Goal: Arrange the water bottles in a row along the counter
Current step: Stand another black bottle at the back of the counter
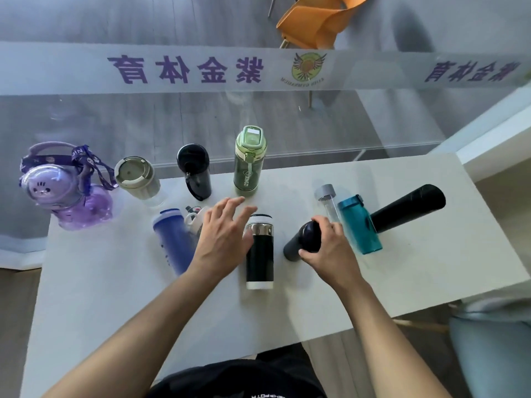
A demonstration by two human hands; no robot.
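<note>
Along the back of the white counter (115, 282) stand a purple bear bottle (71, 196), a beige-lidded cup (138, 179), a black bottle (195, 170) and a green bottle (249, 162). Nearer me are a blue bottle (172, 239), a black-and-steel flask (259, 254), a clear bottle (329, 202), a teal bottle (359, 225) and a tall black flask (408, 208). My right hand (330, 248) grips a dark grey bottle (304, 239), tilted. My left hand (224, 237) hovers open between the blue bottle and the steel flask.
A glass partition (258, 116) with a frosted lettered band rises right behind the counter's far edge. An orange chair (313, 21) stands beyond it. The counter ends at the right near a white ledge (494, 139).
</note>
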